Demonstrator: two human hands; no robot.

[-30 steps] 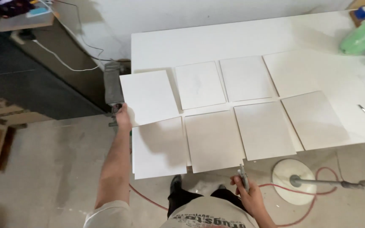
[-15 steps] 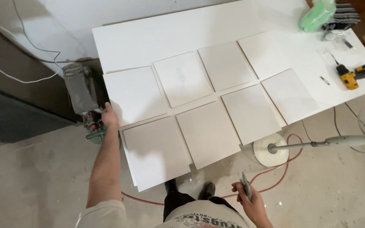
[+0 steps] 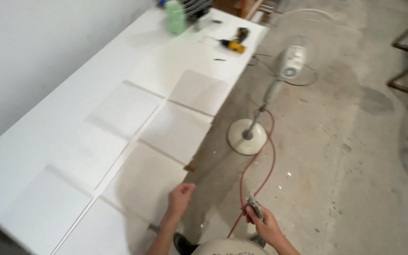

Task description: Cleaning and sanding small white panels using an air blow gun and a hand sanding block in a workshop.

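Below, right hand (image 3: pixel 264 225) around air tool (image 3: pixel 255 207).

Workshop: bare concrete floor (image 3: pixel 336 141), yellow drill (image 3: pixel 234 45), white worktable (image 3: pixel 62 108).

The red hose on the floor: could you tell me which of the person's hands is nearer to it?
Right. The right hand, gripping a small metal tool, sits beside the red hose. The left hand hovers over the white panels at the table edge, farther away.

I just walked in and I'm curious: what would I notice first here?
The long white table on the left, covered with two rows of square panels. Next, the standing fan on the concrete floor, with a red hose running to the tool in the right hand. The left hand hangs over the table edge.
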